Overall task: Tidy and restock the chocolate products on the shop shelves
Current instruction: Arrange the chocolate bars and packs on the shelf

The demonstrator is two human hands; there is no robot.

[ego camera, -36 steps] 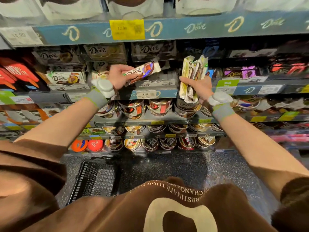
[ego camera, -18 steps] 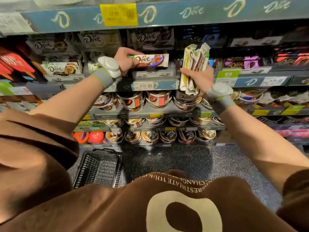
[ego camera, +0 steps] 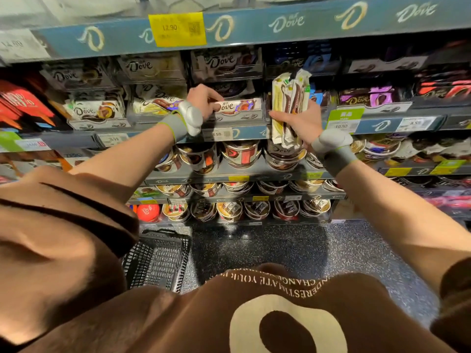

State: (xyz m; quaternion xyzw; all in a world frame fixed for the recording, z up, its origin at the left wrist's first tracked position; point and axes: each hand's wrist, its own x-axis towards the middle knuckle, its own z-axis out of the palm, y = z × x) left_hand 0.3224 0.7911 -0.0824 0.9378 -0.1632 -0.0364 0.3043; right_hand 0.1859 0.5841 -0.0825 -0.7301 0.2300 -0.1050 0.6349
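My left hand [ego camera: 204, 100] pinches one end of a white Dove chocolate bar [ego camera: 238, 106] that lies flat in a shelf display tray [ego camera: 239, 117] at the middle of the shelf. My right hand [ego camera: 300, 122] grips a bundle of several cream and brown chocolate bars [ego camera: 289, 105], held upright just right of that tray. Both wrists carry grey bands with white sensors.
Other Dove trays fill the shelf [ego camera: 96, 110] to the left and purple packs [ego camera: 367, 98] to the right. Chocolate tubs [ego camera: 242, 154] line the lower shelves. A black shopping basket [ego camera: 158, 261] stands on the speckled floor at my left.
My left hand has carried the white Dove bar from mid-air down and right into the display tray. The right hand's bundle has stayed nearly still.
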